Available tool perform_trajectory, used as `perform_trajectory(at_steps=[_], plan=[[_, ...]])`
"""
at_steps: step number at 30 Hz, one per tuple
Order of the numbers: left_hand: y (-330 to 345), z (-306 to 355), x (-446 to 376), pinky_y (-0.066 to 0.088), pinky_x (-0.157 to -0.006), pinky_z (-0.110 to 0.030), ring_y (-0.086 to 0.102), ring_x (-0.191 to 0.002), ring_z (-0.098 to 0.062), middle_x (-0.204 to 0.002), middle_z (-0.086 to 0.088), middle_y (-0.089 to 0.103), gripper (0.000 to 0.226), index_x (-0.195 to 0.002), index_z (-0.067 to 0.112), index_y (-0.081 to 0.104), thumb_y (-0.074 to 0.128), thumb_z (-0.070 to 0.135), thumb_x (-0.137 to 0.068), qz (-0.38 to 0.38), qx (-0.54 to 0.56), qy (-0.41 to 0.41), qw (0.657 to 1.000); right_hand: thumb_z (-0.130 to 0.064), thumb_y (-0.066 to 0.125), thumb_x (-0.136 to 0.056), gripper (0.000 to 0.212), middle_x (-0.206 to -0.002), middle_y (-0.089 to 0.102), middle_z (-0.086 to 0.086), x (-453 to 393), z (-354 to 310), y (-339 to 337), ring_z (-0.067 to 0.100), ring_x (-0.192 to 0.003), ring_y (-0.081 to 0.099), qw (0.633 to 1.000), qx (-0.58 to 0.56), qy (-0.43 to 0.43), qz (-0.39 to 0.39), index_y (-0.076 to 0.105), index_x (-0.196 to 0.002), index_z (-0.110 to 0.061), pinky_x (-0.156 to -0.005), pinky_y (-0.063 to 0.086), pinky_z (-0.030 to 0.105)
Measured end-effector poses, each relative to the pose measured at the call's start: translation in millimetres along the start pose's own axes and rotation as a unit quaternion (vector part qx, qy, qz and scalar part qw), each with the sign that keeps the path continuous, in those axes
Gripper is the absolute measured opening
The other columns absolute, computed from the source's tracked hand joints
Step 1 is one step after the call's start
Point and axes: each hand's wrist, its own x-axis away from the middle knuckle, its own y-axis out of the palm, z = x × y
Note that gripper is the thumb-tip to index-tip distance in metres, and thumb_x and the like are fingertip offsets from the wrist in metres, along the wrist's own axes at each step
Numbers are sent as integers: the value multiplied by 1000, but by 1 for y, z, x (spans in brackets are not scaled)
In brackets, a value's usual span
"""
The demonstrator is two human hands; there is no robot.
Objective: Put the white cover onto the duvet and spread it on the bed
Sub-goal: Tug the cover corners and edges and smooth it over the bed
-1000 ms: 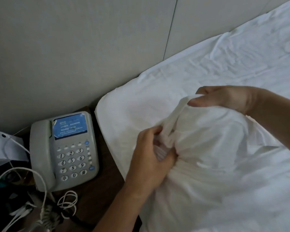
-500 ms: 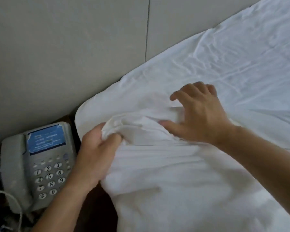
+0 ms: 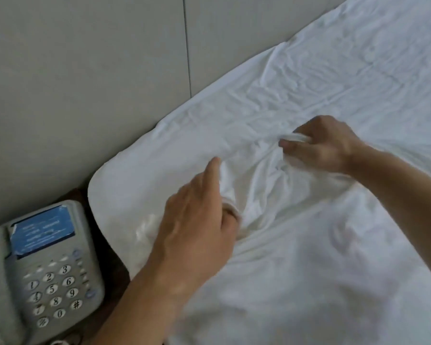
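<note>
White cover (image 3: 296,257) spread over the bed (image 3: 139,170), bunched near the corner by the headboard (image 3: 85,83). Right hand (image 3: 326,145) clenched on a twisted fold of it. Left hand (image 3: 197,220) with index finger extended, remaining fingers curled round another fold (somewhat blurred). Telephone (image 3: 45,272) just beside, lower left.

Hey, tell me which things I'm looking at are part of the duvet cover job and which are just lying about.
Part of the job:
white cover
bed
left hand, gripping a fold of the cover
right hand, gripping another fold

Just lying about:
desk telephone
dark wooden bedside table
</note>
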Motion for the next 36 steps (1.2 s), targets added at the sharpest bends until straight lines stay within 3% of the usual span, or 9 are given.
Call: perform_trajectory(at_steps=[2,6,10,14,18,21,29,33,36], plan=[[15,-9,-14,43,-100,-38,52,-117,-25,-129,1,52,63,-147,35,24,33,61,-90,-59,20,-50,997,-66,66,-84,64,-47,51,-7,-40,2,-1,21,-56,53,995,-25,14,-94,57,-53,-11,-61,41,37],[21,-32,-20,48,-75,-36,60,-89,-17,-93,13,61,60,-92,34,41,47,90,-72,-63,67,-91,992,-65,66,-82,52,-64,61,-3,-71,0,33,26,-73,61,988,38,70,-132,64,-59,-19,-63,41,34],[9,-40,-17,54,-72,-38,64,-79,-16,-82,12,65,74,-85,30,45,58,97,-55,-54,37,-116,991,-80,37,-84,60,-80,65,-1,-16,3,39,27,-79,61,986,149,-36,62,62,-82,-25,-71,40,37],[13,-36,-25,54,-70,-42,64,-76,-26,-82,3,66,64,-87,26,48,56,88,-72,-21,-28,-157,987,-61,57,-93,62,-131,62,14,63,19,55,34,-126,55,958,140,-129,216,64,-129,-10,-107,38,52],[41,25,-16,43,-87,-54,55,-103,-46,-120,-29,55,44,-126,3,50,61,24,-88,124,-237,62,962,-62,40,-99,72,-169,19,9,170,60,77,30,-158,8,985,136,39,98,31,-160,-26,-122,10,64],[71,45,-5,25,-115,-61,36,-142,-43,-153,-14,45,65,-149,19,49,56,50,-92,29,-220,282,933,-61,19,-102,68,-172,7,0,249,78,98,26,-158,-3,984,127,127,22,9,-164,-33,-124,3,61],[69,-1,-28,11,-121,-57,26,-150,-25,-162,-1,34,99,-157,26,33,33,85,-78,-112,-286,239,921,-63,26,-96,77,-172,3,0,499,143,119,29,-158,1,932,98,350,-4,10,-164,-31,-123,13,60],[81,21,49,12,-114,-70,20,-147,-51,-161,-25,27,109,-154,5,36,29,84,-79,-78,-281,174,941,-70,6,-96,79,-172,-11,1,592,164,130,29,-158,-7,883,36,469,1,-4,-164,-31,-122,17,61],[141,70,163,18,-112,-77,26,-145,-56,-158,-36,24,105,-152,-1,38,43,76,-80,-114,-220,311,917,-63,8,-96,75,-168,-24,2,593,159,139,34,-157,-3,872,40,487,19,-15,-161,-33,-124,14,58]])
